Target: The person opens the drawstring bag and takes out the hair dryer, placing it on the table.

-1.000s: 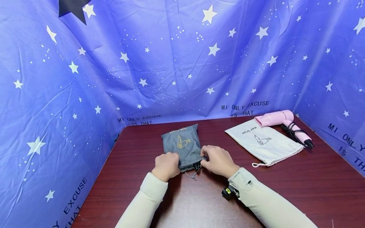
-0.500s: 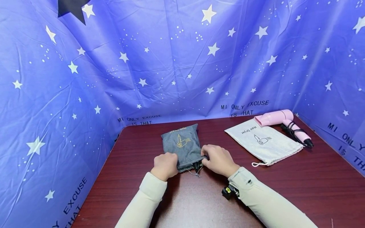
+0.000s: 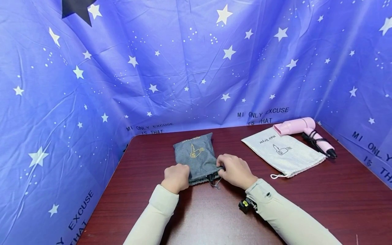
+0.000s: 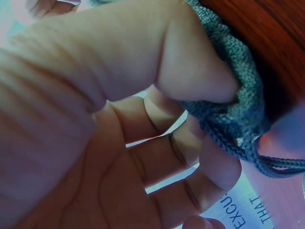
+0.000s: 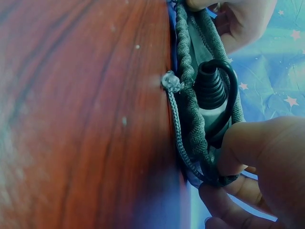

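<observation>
A grey drawstring pouch (image 3: 199, 160) with a yellow hair dryer print lies on the table, its mouth toward me. My left hand (image 3: 176, 178) grips the left edge of the mouth; in the left wrist view the thumb (image 4: 200, 71) presses on the gathered hem (image 4: 248, 81). My right hand (image 3: 237, 171) pinches the right corner, where the drawstring (image 5: 175, 124) comes out and ends in a knot. The mouth gapes between the hands. Inside it, the right wrist view shows a black ribbed cord sleeve (image 5: 211, 88) with its cord looped over; the rest of that thing is hidden in the pouch.
To the right lies a white drawstring pouch (image 3: 286, 158) marked "Hair Dryer". A pink hair dryer (image 3: 295, 126) rests partly on its far edge, black cord wrapped at the handle. The dark red table (image 3: 141, 163) is bounded by a blue star-print curtain (image 3: 183, 68).
My left hand has shifted slightly left, and the pouch's mouth is stretched wider. The knotted drawstring end has moved right and up toward the right hand, which has barely moved.
</observation>
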